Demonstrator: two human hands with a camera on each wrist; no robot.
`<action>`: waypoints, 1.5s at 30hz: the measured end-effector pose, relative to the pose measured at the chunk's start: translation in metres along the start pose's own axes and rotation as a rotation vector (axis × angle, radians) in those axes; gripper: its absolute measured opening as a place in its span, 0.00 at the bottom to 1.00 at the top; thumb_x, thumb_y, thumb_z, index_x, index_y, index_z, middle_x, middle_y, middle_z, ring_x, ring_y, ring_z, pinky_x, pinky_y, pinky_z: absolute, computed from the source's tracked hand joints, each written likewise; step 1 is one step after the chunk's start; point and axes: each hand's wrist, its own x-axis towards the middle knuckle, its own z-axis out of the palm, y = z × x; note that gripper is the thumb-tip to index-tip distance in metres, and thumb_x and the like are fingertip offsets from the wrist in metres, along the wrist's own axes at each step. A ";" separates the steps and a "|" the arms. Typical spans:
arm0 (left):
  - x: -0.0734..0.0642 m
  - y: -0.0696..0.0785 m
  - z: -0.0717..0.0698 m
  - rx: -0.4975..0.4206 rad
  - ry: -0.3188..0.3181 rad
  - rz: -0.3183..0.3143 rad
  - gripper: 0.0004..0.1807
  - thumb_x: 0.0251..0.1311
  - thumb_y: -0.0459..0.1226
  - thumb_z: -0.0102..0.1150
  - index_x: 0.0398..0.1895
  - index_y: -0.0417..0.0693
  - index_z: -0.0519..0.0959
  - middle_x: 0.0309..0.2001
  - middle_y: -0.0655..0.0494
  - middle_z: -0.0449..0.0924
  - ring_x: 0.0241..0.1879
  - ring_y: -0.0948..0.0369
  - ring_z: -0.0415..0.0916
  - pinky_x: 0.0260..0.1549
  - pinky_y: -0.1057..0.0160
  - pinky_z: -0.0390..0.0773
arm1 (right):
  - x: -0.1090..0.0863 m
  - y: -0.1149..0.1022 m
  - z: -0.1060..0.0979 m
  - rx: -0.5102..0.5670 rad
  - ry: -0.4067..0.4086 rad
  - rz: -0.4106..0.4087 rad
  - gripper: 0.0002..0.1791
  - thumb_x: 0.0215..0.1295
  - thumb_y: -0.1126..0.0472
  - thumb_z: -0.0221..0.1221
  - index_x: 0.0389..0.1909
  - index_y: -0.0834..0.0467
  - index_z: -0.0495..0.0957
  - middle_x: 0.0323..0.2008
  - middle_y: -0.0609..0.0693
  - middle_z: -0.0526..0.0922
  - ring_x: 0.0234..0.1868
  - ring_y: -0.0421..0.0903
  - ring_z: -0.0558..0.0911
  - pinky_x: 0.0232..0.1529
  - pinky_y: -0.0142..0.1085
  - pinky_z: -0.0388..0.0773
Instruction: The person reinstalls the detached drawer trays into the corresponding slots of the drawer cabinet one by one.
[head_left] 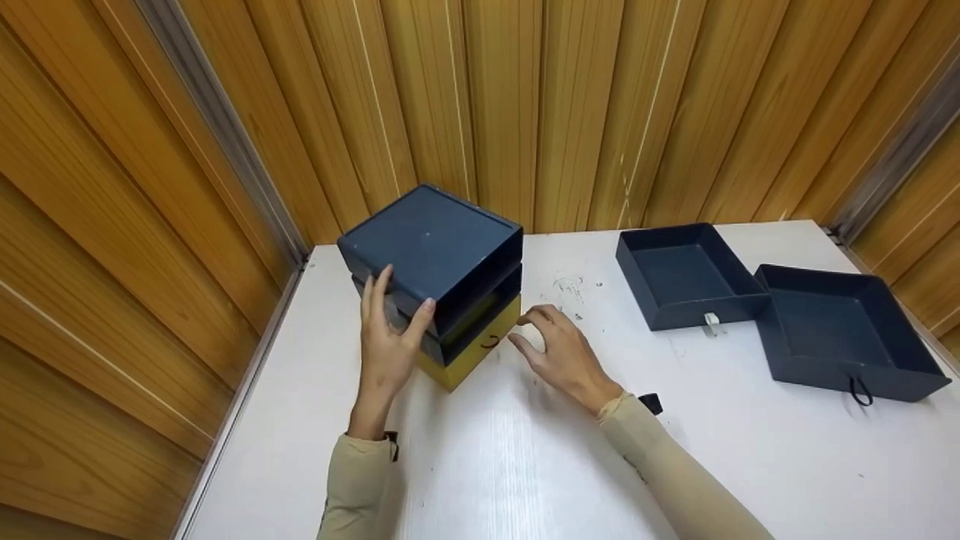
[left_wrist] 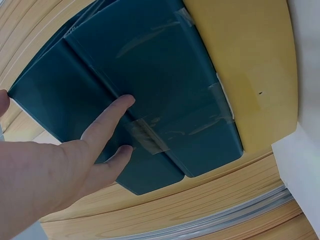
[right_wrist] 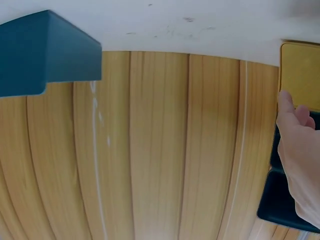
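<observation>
A small drawer cabinet [head_left: 427, 240] stands on the white table, its two upper dark blue sections hollow at the front. Its bottom section has a yellow drawer [head_left: 469, 360] with a small dark loop handle [head_left: 490, 342]. My left hand [head_left: 386, 352] rests on the cabinet's left side, with the fingers spread and the thumb near the front top edge. In the left wrist view, fingertips touch the blue side wall [left_wrist: 155, 75] near a strip of clear tape [left_wrist: 149, 136]. My right hand [head_left: 562, 352] is beside the yellow drawer's right end, fingers bent, thumb apart, holding nothing.
Two dark blue drawers lie on the table at the right: one with a pale tab [head_left: 712, 322], the blue drawer [head_left: 682, 277], and a nearer drawer [head_left: 832, 322] with a black loop. Wood-patterned walls [head_left: 577, 112] enclose the table [head_left: 480, 480] behind and at the sides.
</observation>
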 end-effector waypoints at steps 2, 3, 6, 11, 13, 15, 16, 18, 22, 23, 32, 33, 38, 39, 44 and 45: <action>0.000 0.000 0.000 -0.002 -0.003 -0.003 0.44 0.72 0.49 0.65 0.86 0.55 0.56 0.88 0.41 0.36 0.86 0.39 0.38 0.75 0.27 0.58 | -0.001 0.003 -0.008 -0.007 0.000 0.031 0.14 0.74 0.54 0.68 0.50 0.61 0.86 0.54 0.56 0.85 0.60 0.55 0.85 0.63 0.51 0.82; 0.000 0.000 0.000 -0.004 -0.005 -0.005 0.44 0.72 0.49 0.65 0.86 0.55 0.56 0.88 0.42 0.36 0.86 0.39 0.38 0.75 0.27 0.58 | -0.001 0.005 -0.012 -0.012 -0.001 0.050 0.15 0.74 0.53 0.67 0.50 0.60 0.86 0.55 0.56 0.85 0.61 0.56 0.84 0.63 0.51 0.81; 0.001 -0.001 -0.001 -0.004 -0.008 -0.013 0.44 0.73 0.49 0.65 0.86 0.55 0.56 0.88 0.42 0.36 0.87 0.39 0.38 0.76 0.28 0.58 | -0.003 0.011 -0.023 -0.029 -0.009 0.106 0.16 0.74 0.53 0.67 0.53 0.60 0.86 0.58 0.58 0.84 0.64 0.58 0.83 0.67 0.53 0.79; 0.000 -0.001 -0.001 -0.005 -0.011 -0.020 0.44 0.73 0.50 0.64 0.86 0.56 0.56 0.88 0.43 0.35 0.87 0.40 0.38 0.77 0.29 0.57 | -0.009 0.028 -0.040 -0.062 -0.006 0.168 0.17 0.73 0.54 0.68 0.55 0.61 0.85 0.61 0.61 0.82 0.67 0.61 0.81 0.69 0.56 0.77; 0.000 -0.001 0.000 -0.010 -0.011 -0.020 0.44 0.73 0.50 0.65 0.86 0.56 0.56 0.88 0.43 0.35 0.87 0.40 0.38 0.77 0.29 0.57 | -0.011 0.037 -0.048 -0.076 0.004 0.185 0.18 0.72 0.55 0.69 0.55 0.62 0.85 0.61 0.63 0.82 0.67 0.62 0.80 0.69 0.56 0.76; 0.000 0.000 0.000 -0.012 -0.011 -0.020 0.44 0.72 0.50 0.65 0.86 0.56 0.56 0.88 0.43 0.36 0.87 0.40 0.38 0.76 0.28 0.57 | -0.014 0.047 -0.056 -0.098 0.010 0.205 0.19 0.72 0.56 0.69 0.57 0.63 0.84 0.62 0.64 0.82 0.67 0.63 0.80 0.70 0.57 0.75; 0.000 -0.001 0.000 -0.012 -0.011 -0.020 0.44 0.72 0.50 0.65 0.86 0.56 0.56 0.88 0.43 0.36 0.87 0.40 0.37 0.76 0.28 0.57 | -0.015 0.052 -0.060 -0.109 0.010 0.217 0.19 0.72 0.57 0.68 0.57 0.64 0.84 0.62 0.65 0.81 0.67 0.64 0.80 0.70 0.58 0.74; 0.000 -0.001 0.000 -0.008 -0.008 -0.014 0.44 0.72 0.50 0.65 0.86 0.56 0.56 0.88 0.42 0.36 0.87 0.39 0.38 0.76 0.27 0.58 | -0.018 0.064 -0.070 -0.132 0.010 0.240 0.21 0.72 0.57 0.68 0.59 0.65 0.83 0.63 0.67 0.80 0.67 0.66 0.79 0.70 0.59 0.73; 0.000 -0.002 0.000 -0.001 0.002 -0.003 0.45 0.72 0.50 0.65 0.86 0.54 0.56 0.88 0.41 0.37 0.86 0.38 0.38 0.75 0.27 0.59 | -0.023 0.087 -0.091 -0.183 -0.001 0.300 0.24 0.74 0.57 0.65 0.64 0.67 0.80 0.66 0.70 0.77 0.69 0.69 0.76 0.70 0.63 0.71; -0.001 -0.002 0.000 0.001 0.004 -0.001 0.45 0.72 0.49 0.65 0.86 0.54 0.56 0.88 0.41 0.37 0.86 0.38 0.38 0.75 0.27 0.60 | -0.024 0.093 -0.097 -0.195 -0.005 0.314 0.25 0.75 0.56 0.64 0.66 0.67 0.79 0.67 0.70 0.76 0.70 0.70 0.75 0.70 0.64 0.71; 0.000 -0.001 0.000 -0.016 -0.008 -0.005 0.44 0.73 0.50 0.65 0.86 0.56 0.56 0.88 0.42 0.36 0.87 0.40 0.38 0.75 0.28 0.60 | -0.039 0.136 -0.150 -0.285 -0.068 0.471 0.32 0.77 0.54 0.59 0.74 0.67 0.69 0.72 0.78 0.64 0.66 0.81 0.70 0.60 0.76 0.69; 0.000 0.000 0.000 -0.015 -0.005 -0.005 0.44 0.73 0.50 0.65 0.86 0.56 0.56 0.88 0.42 0.36 0.87 0.40 0.38 0.75 0.28 0.60 | -0.041 0.140 -0.153 -0.296 -0.078 0.484 0.32 0.78 0.53 0.59 0.74 0.67 0.68 0.72 0.78 0.63 0.66 0.81 0.69 0.60 0.77 0.69; 0.001 0.002 0.000 -0.018 0.002 0.001 0.44 0.72 0.49 0.65 0.86 0.56 0.56 0.88 0.42 0.37 0.87 0.40 0.38 0.75 0.28 0.60 | -0.049 0.156 -0.157 -0.301 -0.075 0.498 0.31 0.79 0.54 0.60 0.73 0.68 0.68 0.73 0.80 0.59 0.67 0.83 0.66 0.61 0.78 0.67; 0.001 0.002 0.001 -0.020 0.001 0.000 0.44 0.72 0.49 0.65 0.86 0.56 0.56 0.88 0.42 0.37 0.87 0.40 0.38 0.75 0.28 0.60 | -0.050 0.157 -0.156 -0.295 -0.058 0.494 0.30 0.79 0.54 0.61 0.72 0.68 0.69 0.72 0.80 0.60 0.67 0.83 0.66 0.61 0.77 0.68; 0.001 0.001 0.003 -0.027 0.001 -0.008 0.44 0.72 0.50 0.65 0.86 0.57 0.56 0.88 0.42 0.37 0.87 0.40 0.38 0.77 0.28 0.57 | -0.054 0.157 -0.148 -0.272 0.015 0.475 0.26 0.78 0.56 0.64 0.65 0.70 0.73 0.69 0.79 0.62 0.62 0.84 0.71 0.61 0.75 0.70; 0.000 0.000 0.003 -0.027 0.003 -0.011 0.44 0.72 0.50 0.65 0.86 0.58 0.56 0.88 0.42 0.37 0.87 0.40 0.38 0.77 0.28 0.56 | -0.055 0.156 -0.146 -0.268 0.014 0.476 0.26 0.78 0.56 0.64 0.65 0.70 0.73 0.69 0.79 0.62 0.60 0.84 0.71 0.60 0.75 0.70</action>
